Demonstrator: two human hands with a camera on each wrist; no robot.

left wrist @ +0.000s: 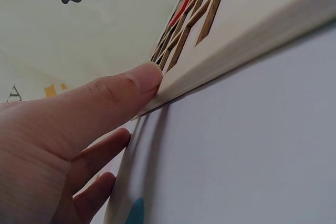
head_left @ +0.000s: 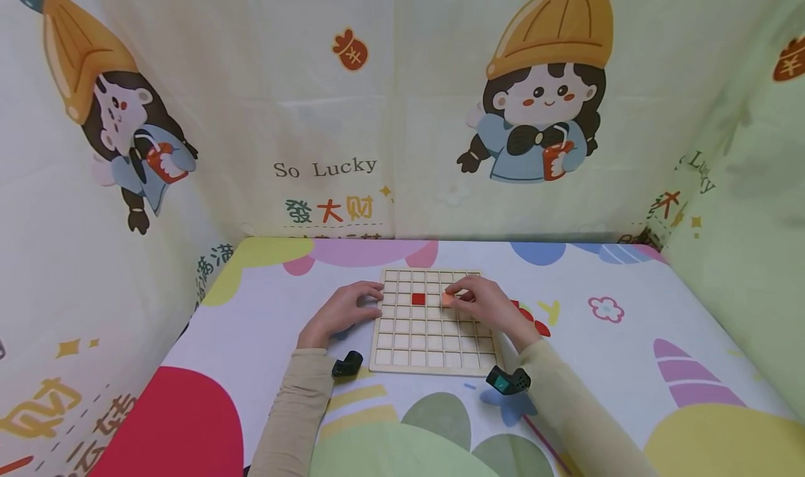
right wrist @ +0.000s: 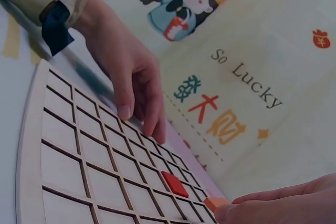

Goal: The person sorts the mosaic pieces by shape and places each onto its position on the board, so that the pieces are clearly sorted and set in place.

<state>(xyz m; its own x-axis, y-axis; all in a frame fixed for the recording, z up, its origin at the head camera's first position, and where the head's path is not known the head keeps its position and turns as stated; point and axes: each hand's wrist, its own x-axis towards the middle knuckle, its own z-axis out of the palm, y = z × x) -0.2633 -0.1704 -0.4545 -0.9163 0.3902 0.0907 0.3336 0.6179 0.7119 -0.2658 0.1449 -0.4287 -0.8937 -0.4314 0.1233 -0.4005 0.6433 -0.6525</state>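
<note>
One red square (head_left: 418, 299) sits in the board (head_left: 418, 341). The right hand (head_left: 487, 302) pinches an orange square (head_left: 447, 299), not let go yet; the left hand (head_left: 342, 309), loose, touches the left edge.

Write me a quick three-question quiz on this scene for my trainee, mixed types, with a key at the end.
1. Which hand pinches the orange tile?
2. True or false: in the head view, the red tile lies on the board, left of the orange tile.
3. Pick one. The left hand: A) lifts the red tile; B) touches the board's edge; C) touches the other hand.

Key: 1. The right hand. 2. True. 3. B.
</note>
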